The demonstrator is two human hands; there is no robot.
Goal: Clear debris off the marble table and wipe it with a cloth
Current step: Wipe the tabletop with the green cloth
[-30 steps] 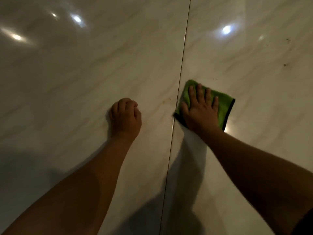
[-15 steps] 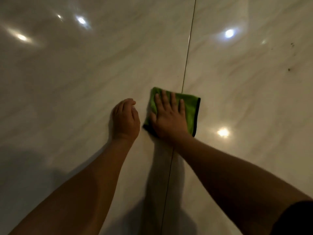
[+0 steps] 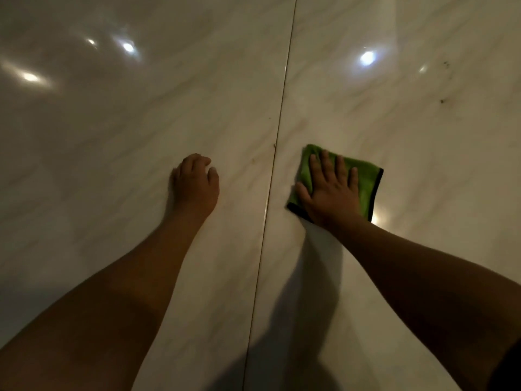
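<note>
Lying flat on the table (image 3: 141,122) just right of the seam (image 3: 277,153), the cloth (image 3: 365,176) is a green fold with dark trim along its right and near edges. It is close to square, so no long axis can be told, and it sits skewed, its far-left corner pointing toward the seam. The right hand (image 3: 331,193) presses on it palm down, fingers straight and slightly spread, pointing away from the person, thumb out at the cloth's left edge; the forearm comes in from the lower right. The left hand (image 3: 196,184) rests on the marble left of the seam, apart from the cloth, fingers curled under in a loose fist, holding nothing that shows. Dark specks (image 3: 442,101) dot the table's far right.
</note>
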